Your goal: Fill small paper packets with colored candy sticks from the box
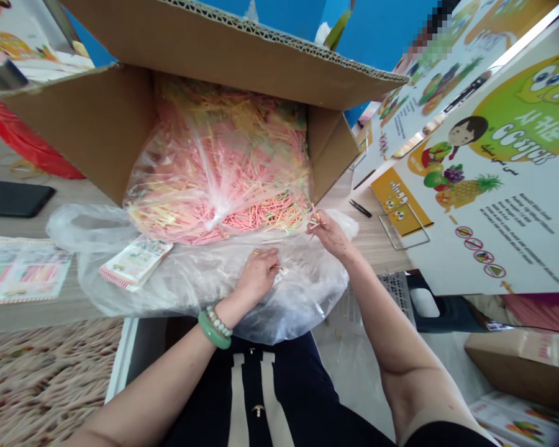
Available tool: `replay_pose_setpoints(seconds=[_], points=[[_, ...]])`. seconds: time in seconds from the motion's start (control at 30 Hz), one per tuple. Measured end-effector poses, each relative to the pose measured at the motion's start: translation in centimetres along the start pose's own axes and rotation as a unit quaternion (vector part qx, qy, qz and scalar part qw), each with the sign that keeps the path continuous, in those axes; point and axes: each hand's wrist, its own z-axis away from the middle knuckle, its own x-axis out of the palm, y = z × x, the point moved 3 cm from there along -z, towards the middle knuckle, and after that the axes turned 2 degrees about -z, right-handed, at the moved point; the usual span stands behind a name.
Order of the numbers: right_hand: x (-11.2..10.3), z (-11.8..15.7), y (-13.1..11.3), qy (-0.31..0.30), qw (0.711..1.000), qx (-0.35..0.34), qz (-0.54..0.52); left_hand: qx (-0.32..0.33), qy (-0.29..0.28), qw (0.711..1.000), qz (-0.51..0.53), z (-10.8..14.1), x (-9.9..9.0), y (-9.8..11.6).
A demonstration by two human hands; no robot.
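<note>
A large clear plastic bag [218, 180] full of thin pink, yellow and green sticks [270, 211] fills an opened cardboard box [116, 127]. My right hand [330, 234] is closed at the bag's right front corner, with a few thin pastel sticks between its fingertips. Nearer to me, my left hand [259, 270] rests above a loose clear plastic sheet [205, 279]. Its fingers are pinched together, and a small pale bit by the fingertips is too small to name. A stack of small printed packets [137, 262] lies on the plastic to the left.
Printed white cartons [489, 174] stand on the right, beside dark snips [360, 208] and a wire stand [400, 230]. On the left lie a black flat device [13, 198], printed sheets [23, 268] and a red bag [32, 146]. A brown carton [507, 360] sits lower right.
</note>
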Motion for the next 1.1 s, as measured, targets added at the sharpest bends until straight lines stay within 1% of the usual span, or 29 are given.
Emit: replay_pose_setpoints(seconds=[0.13, 0.23, 0.3, 0.4, 0.43, 0.5, 0.6, 0.73, 0.9, 0.97, 1.03, 1.1], points=[[1.0, -0.1, -1.9, -0.055, 0.994, -0.020, 0.088, -0.003, -0.002, 1.000, -0.003, 0.0, -0.1, 0.1], [1.7, 0.0, -2.7, -0.081, 0.983, 0.000, 0.163, 0.006, -0.002, 1.000, 0.004, 0.1, -0.1, 0.1], [2.8, 0.3, -3.5, -0.110, 0.974, 0.007, 0.199, 0.009, 0.002, 1.000, 0.002, 0.1, 0.0, 0.1], [5.1, 0.5, -5.3, -0.159, 0.959, -0.018, 0.236, 0.011, 0.016, 1.000, -0.011, 0.1, 0.1, 0.0], [5.8, 0.5, -5.9, -0.170, 0.954, -0.025, 0.246, 0.014, 0.019, 1.000, -0.015, 0.1, 0.1, 0.0], [6.7, 0.0, -6.6, -0.181, 0.947, -0.014, 0.267, 0.025, 0.021, 0.999, -0.019, 0.1, 0.1, 0.1], [6.9, -1.2, -6.4, -0.193, 0.940, 0.020, 0.281, 0.028, 0.019, 0.999, -0.017, 0.0, 0.2, 0.0], [6.5, -2.1, -5.9, -0.225, 0.940, 0.012, 0.257, 0.019, 0.024, 0.999, -0.011, 0.0, 0.3, -0.3], [7.0, -2.0, -6.3, -0.217, 0.920, -0.015, 0.326, 0.021, 0.023, 0.999, -0.010, -0.1, 0.5, -0.3], [7.0, -1.9, -6.1, -0.208, 0.921, -0.020, 0.329, 0.010, 0.024, 1.000, -0.005, -0.1, 0.4, -0.3], [6.4, -1.9, -5.3, -0.179, 0.936, -0.001, 0.302, -0.002, 0.024, 1.000, 0.007, 0.0, 0.4, -0.3], [5.3, -1.8, -4.0, -0.125, 0.964, 0.037, 0.232, -0.008, 0.020, 0.999, 0.025, -0.1, 0.4, -0.2]])
